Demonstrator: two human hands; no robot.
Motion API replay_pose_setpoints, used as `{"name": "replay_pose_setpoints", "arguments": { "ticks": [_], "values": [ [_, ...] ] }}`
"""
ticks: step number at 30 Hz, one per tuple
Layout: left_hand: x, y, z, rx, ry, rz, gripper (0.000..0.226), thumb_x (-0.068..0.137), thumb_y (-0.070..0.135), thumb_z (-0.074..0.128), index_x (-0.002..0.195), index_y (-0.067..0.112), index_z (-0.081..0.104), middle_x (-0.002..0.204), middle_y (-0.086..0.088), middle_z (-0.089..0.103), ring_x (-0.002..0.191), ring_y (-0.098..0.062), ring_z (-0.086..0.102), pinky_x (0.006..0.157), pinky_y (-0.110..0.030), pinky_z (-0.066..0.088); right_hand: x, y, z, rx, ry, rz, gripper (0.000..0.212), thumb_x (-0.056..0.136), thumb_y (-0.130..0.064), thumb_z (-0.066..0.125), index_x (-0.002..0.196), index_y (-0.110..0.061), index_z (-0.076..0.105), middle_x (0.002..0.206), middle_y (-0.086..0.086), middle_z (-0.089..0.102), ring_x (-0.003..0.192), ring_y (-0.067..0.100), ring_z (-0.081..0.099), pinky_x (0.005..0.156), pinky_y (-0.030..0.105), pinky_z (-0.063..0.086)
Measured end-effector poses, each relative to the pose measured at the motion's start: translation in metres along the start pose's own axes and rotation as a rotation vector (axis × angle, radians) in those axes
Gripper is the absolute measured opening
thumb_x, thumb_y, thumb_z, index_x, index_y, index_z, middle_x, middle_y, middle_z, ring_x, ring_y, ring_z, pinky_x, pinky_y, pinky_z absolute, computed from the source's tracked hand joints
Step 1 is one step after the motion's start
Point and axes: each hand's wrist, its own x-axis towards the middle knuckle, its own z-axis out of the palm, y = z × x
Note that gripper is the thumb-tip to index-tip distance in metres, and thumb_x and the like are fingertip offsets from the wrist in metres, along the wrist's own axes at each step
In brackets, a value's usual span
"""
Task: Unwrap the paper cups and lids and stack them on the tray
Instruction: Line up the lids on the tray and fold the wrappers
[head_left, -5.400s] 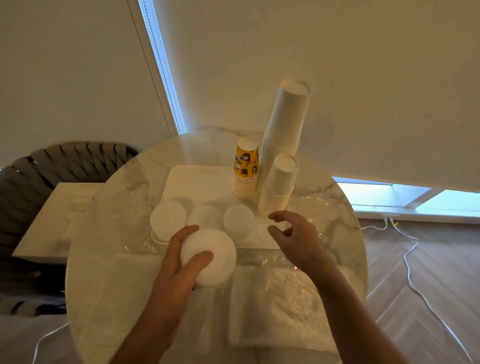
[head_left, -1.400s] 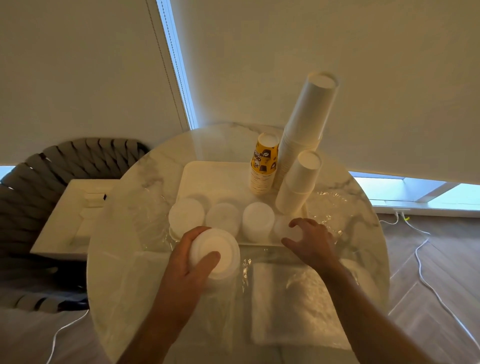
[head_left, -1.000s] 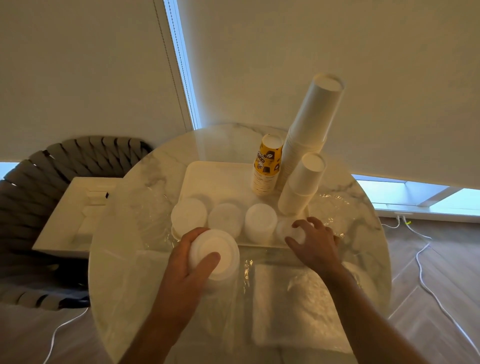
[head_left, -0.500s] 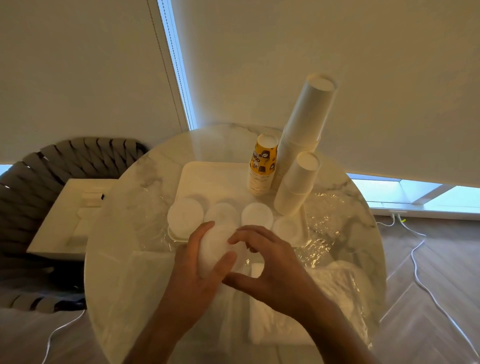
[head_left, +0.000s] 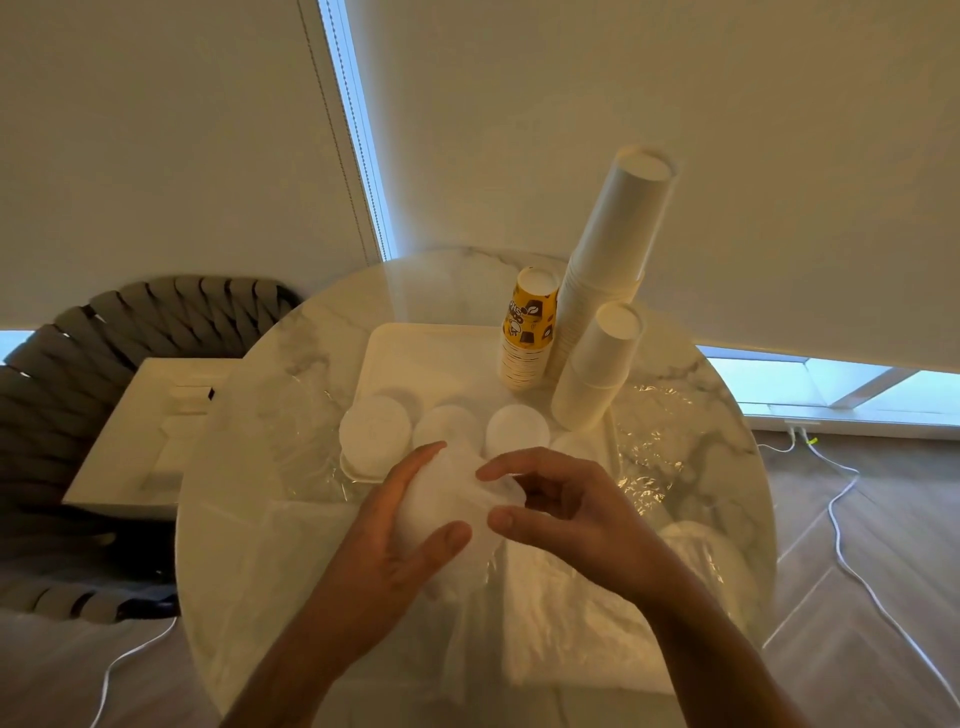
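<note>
My left hand (head_left: 395, 535) grips a wrapped stack of white lids (head_left: 447, 499) just in front of the tray. My right hand (head_left: 561, 514) pinches the clear wrap at the top of that stack with thumb and forefinger. On the white tray (head_left: 415, 353) lie three lid stacks: left (head_left: 375, 432), middle (head_left: 447, 423), right (head_left: 517, 428). At its back right stand a yellow printed cup stack (head_left: 529, 332), a tall white cup stack (head_left: 608, 260) and a shorter white cup stack (head_left: 597, 369).
The round marble table (head_left: 260, 519) carries crumpled clear wrap (head_left: 644, 457) at the right and flat plastic bags (head_left: 571, 613) near me. A woven chair (head_left: 104, 332) and a white side table (head_left: 140, 436) stand at the left. White cables (head_left: 841, 519) lie on the floor.
My right hand left the tray's front right corner and came across to the wrapped lid stack in my left hand, where it now pinches the wrap. The left hand kept its grip.
</note>
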Motion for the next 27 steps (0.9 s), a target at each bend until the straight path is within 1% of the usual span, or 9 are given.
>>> {"name": "replay_pose_setpoints", "arguments": {
  "ticks": [3, 7, 10, 13, 15, 17, 19, 22, 27],
  "values": [
    [0.001, 0.004, 0.002, -0.008, 0.034, 0.003, 0.051, 0.075, 0.065, 0.07, 0.111, 0.082, 0.038, 0.119, 0.046, 0.047, 0.112, 0.014, 0.051, 0.081, -0.01, 0.051, 0.0, 0.001, -0.002, 0.107, -0.003, 0.006, 0.039, 0.075, -0.031, 0.083, 0.11, -0.017, 0.074, 0.123, 0.002, 0.071, 0.11, 0.028, 0.069, 0.094, 0.052, 0.057],
    [0.0, 0.003, 0.001, 0.024, 0.072, 0.011, 0.056, 0.073, 0.061, 0.071, 0.118, 0.075, 0.041, 0.125, 0.042, 0.046, 0.109, 0.017, 0.05, 0.088, -0.017, 0.051, 0.002, 0.002, -0.015, 0.165, 0.095, -0.026, 0.035, 0.071, -0.033, 0.084, 0.105, -0.028, 0.075, 0.123, 0.003, 0.071, 0.105, 0.03, 0.071, 0.09, 0.048, 0.059],
    [-0.001, 0.003, 0.0, 0.03, 0.094, 0.012, 0.055, 0.073, 0.057, 0.068, 0.116, 0.077, 0.04, 0.122, 0.047, 0.044, 0.108, 0.021, 0.048, 0.079, -0.011, 0.05, 0.008, 0.021, -0.039, -0.006, 0.375, -0.01, 0.04, 0.071, -0.046, 0.083, 0.107, -0.034, 0.072, 0.118, 0.0, 0.072, 0.101, 0.026, 0.07, 0.085, 0.048, 0.06],
    [-0.002, 0.005, -0.001, 0.001, 0.107, 0.001, 0.054, 0.071, 0.053, 0.066, 0.111, 0.079, 0.041, 0.125, 0.041, 0.045, 0.105, 0.019, 0.05, 0.069, -0.009, 0.051, 0.016, 0.056, -0.061, -0.333, 0.583, 0.085, 0.034, 0.077, -0.045, 0.083, 0.108, -0.039, 0.068, 0.122, -0.01, 0.066, 0.102, 0.015, 0.063, 0.081, 0.037, 0.054],
    [-0.002, 0.006, 0.0, -0.019, 0.108, 0.004, 0.055, 0.068, 0.058, 0.069, 0.113, 0.076, 0.043, 0.131, 0.032, 0.046, 0.105, 0.015, 0.052, 0.067, -0.009, 0.051, 0.02, 0.082, -0.069, -0.52, 0.569, 0.153, 0.035, 0.08, -0.041, 0.081, 0.11, -0.039, 0.065, 0.128, -0.009, 0.061, 0.106, 0.015, 0.058, 0.084, 0.034, 0.047],
    [-0.002, 0.006, -0.001, -0.024, 0.107, 0.003, 0.059, 0.061, 0.066, 0.066, 0.116, 0.074, 0.044, 0.134, 0.026, 0.048, 0.107, 0.011, 0.054, 0.068, -0.01, 0.051, 0.024, 0.105, -0.073, -0.626, 0.501, 0.199, 0.038, 0.08, -0.043, 0.079, 0.115, -0.036, 0.065, 0.132, -0.005, 0.059, 0.115, 0.018, 0.055, 0.093, 0.035, 0.043],
    [-0.002, 0.005, -0.001, -0.028, 0.104, -0.006, 0.061, 0.058, 0.069, 0.064, 0.116, 0.073, 0.045, 0.135, 0.024, 0.048, 0.109, 0.006, 0.055, 0.068, -0.011, 0.052, 0.029, 0.122, -0.075, -0.719, 0.443, 0.247, 0.047, 0.077, -0.055, 0.073, 0.119, -0.035, 0.066, 0.135, -0.004, 0.059, 0.12, 0.023, 0.055, 0.101, 0.041, 0.043],
    [-0.002, 0.005, -0.001, -0.022, 0.105, -0.013, 0.063, 0.057, 0.07, 0.063, 0.117, 0.072, 0.044, 0.136, 0.022, 0.048, 0.112, 0.0, 0.056, 0.067, -0.01, 0.052, 0.036, 0.136, -0.076, -0.801, 0.417, 0.304, 0.059, 0.072, -0.067, 0.06, 0.125, -0.041, 0.063, 0.141, -0.004, 0.057, 0.123, 0.031, 0.055, 0.104, 0.05, 0.045],
    [-0.002, 0.005, -0.001, -0.027, 0.113, 0.006, 0.058, 0.058, 0.068, 0.064, 0.113, 0.075, 0.046, 0.135, 0.026, 0.047, 0.109, 0.012, 0.053, 0.066, -0.009, 0.051, 0.038, 0.134, -0.074, -0.948, 0.338, 0.401, 0.052, 0.086, -0.051, 0.068, 0.135, -0.045, 0.057, 0.154, -0.005, 0.043, 0.138, 0.032, 0.034, 0.115, 0.051, 0.027]
  ]
}}
